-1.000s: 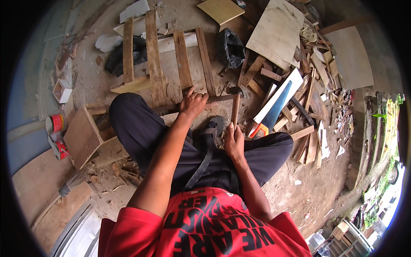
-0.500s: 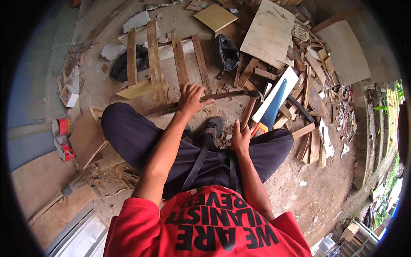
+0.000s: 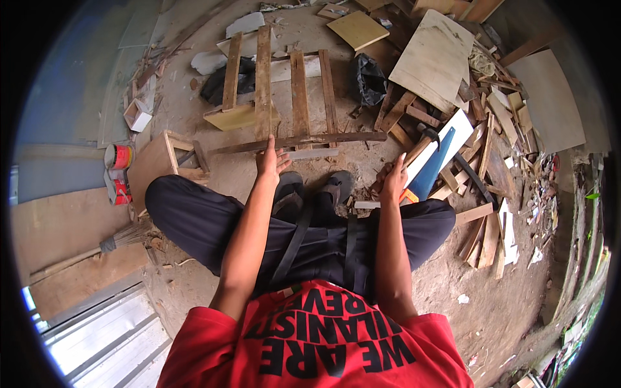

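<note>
My left hand (image 3: 267, 165) has its fingers spread, and one fingertip overlaps a long dark wooden strip (image 3: 343, 138). That strip lies crosswise at the near ends of several upright-running slats, among them a brown slat (image 3: 263, 77) and another slat (image 3: 299, 90). A pale strip (image 3: 314, 154) shows just on the near side of it. My right hand (image 3: 390, 181) is closed round the wooden handle of a hammer (image 3: 414, 150). The hammer's dark claw head overlaps a white board, beside a handsaw (image 3: 432, 165) with a blue blade and orange handle.
Scrap wood (image 3: 491, 129) is heaped at the right, with a large pale panel (image 3: 433, 58) above it. A black plastic bag (image 3: 370, 79) lies beyond the strip. To the left stand a wooden box (image 3: 152, 168) and red cans (image 3: 118, 174); a broom (image 3: 110, 244) lies lower left.
The view has shifted, so the surroundings sit further right. The hammer head has come away from the strip's right end. The strip has moved left, and my left hand's fingers have opened out.
</note>
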{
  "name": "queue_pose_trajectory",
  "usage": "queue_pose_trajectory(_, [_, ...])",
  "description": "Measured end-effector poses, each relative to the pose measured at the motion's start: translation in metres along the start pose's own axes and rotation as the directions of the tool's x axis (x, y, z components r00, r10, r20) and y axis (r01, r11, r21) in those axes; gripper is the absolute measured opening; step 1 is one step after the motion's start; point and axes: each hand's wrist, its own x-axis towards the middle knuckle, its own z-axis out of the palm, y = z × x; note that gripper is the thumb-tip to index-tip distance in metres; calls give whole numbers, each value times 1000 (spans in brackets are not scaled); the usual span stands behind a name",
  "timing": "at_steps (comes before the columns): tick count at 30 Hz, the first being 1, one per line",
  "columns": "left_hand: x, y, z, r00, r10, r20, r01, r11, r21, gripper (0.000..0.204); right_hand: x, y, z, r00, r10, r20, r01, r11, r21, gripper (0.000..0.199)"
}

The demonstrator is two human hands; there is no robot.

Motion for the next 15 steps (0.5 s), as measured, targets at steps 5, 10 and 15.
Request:
queue_pose_trajectory(5, [31,-10,17,998,-58,-31,55,995,-84,68,59,7,-33,979,-186,78,201,938,-284,45])
queue_pose_trajectory(10, [52,-28,15,982,94,-165,-113,988,-107,37,28,4,-18,993,-104,51,109,988,-111,43])
queue_pose_trajectory(15, [42,-8,4,736,500,-456,-523,848,86,37,10,-56,30,966,-232,114,209,961,182,45])
